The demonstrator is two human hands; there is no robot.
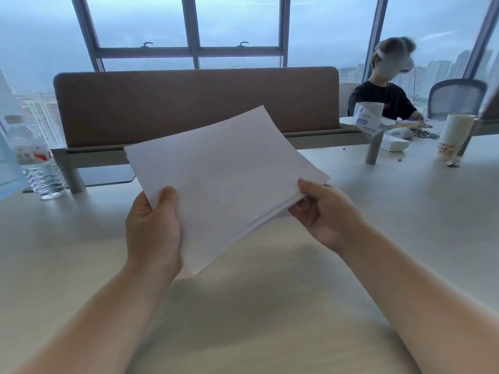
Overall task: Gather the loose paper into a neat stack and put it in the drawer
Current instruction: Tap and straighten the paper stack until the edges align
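A stack of white paper (224, 179) is held up above the pale desk (256, 306), tilted with its far corner raised. My left hand (154, 228) grips the stack's near left edge, thumb on top. On the right edge, my right hand (321, 211) holds it with the thumb on top and the fingers underneath. The sheets lie nearly flush, fanning slightly at the near right edge. No drawer is in view.
A brown divider screen (194, 101) stands across the desk behind the paper. A water bottle (35, 160) stands at the far left. At the right are paper cups (456, 136), a white box (394, 143) and a seated person (386, 85) beside a grey chair (456, 97).
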